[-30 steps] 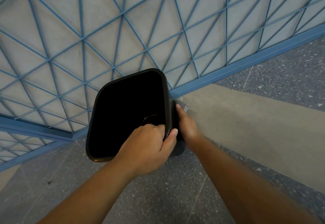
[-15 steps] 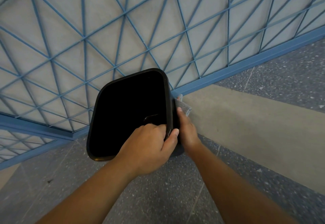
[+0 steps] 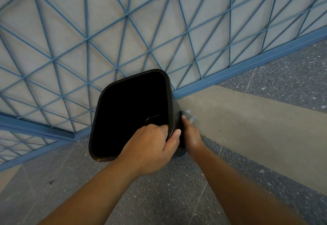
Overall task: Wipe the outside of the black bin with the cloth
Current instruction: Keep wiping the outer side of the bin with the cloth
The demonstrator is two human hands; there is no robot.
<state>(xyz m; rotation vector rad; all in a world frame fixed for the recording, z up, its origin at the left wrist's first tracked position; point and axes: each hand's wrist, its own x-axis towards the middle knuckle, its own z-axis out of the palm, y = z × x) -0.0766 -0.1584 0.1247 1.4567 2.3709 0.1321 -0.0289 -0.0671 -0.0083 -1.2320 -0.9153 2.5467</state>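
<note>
Nearest, our left grip (image 3: 150,147) clamps the near right rim of the black bin (image 3: 131,113). Just right, our right grip (image 3: 191,134) presses the cloth (image 3: 189,116) against its outer wall; blue grille (image 3: 123,30) beyond.

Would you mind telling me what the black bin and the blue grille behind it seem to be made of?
The black bin looks like moulded plastic with a smooth, slightly glossy rim, judging by its thin, rounded edges. The blue grille seems to be painted metal: thin straight bars joined at crossings.
</note>
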